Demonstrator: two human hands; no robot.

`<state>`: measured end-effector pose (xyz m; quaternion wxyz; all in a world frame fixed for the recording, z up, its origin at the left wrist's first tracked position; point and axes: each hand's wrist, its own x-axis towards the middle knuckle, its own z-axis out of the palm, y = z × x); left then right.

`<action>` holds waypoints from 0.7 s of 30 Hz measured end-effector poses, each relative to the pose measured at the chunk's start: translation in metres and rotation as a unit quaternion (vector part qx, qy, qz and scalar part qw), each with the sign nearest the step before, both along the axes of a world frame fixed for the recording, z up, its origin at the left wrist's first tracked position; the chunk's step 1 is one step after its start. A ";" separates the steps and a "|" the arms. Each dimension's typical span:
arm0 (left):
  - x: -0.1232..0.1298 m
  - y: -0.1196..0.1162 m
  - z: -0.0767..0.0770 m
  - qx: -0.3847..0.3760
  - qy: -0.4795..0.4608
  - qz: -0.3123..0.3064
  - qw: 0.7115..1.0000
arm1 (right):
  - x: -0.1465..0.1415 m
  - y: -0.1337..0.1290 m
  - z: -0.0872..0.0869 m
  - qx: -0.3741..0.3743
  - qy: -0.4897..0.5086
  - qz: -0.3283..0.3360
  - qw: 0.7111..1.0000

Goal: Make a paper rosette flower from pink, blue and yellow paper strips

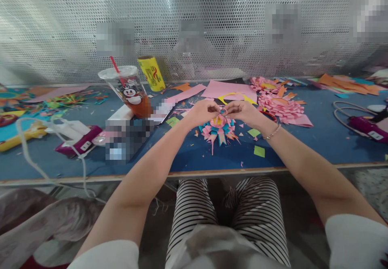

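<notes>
My left hand [203,113] and my right hand [244,113] meet over the middle of the table, the fingers of both pinched together. Between the fingertips a thin pink paper strip [223,110] bends in a small loop. Just beneath them is a layered paper flower [218,130] with a yellow centre and pink, blue and orange fringed petals. Whether the fingertips also touch the flower is hard to make out. Yellow-handled scissors [232,97] lie behind my hands, partly on a pink paper sheet [224,88].
Pink paper flowers [280,106] sit to the right. Leftward stand a drink cup [129,89] with a straw and a yellow can-shaped roll [151,73]. Purple power strips [79,140] with cables lie at both sides. Green paper squares [259,151] and scraps dot the table; a perforated metal panel [212,30] rises behind.
</notes>
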<state>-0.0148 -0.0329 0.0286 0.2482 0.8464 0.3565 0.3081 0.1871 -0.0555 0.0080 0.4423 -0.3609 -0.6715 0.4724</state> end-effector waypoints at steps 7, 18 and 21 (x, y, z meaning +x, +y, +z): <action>0.000 0.000 0.003 -0.071 -0.055 -0.024 0.996 | -0.001 0.003 0.000 0.050 -0.034 -0.056 0.997; -0.005 0.011 -0.004 -0.064 -0.026 -0.003 0.998 | -0.003 0.005 -0.002 0.069 -0.075 -0.109 0.989; -0.005 0.014 -0.006 -0.064 -0.020 -0.004 0.998 | -0.001 0.005 -0.002 0.084 -0.113 -0.108 0.984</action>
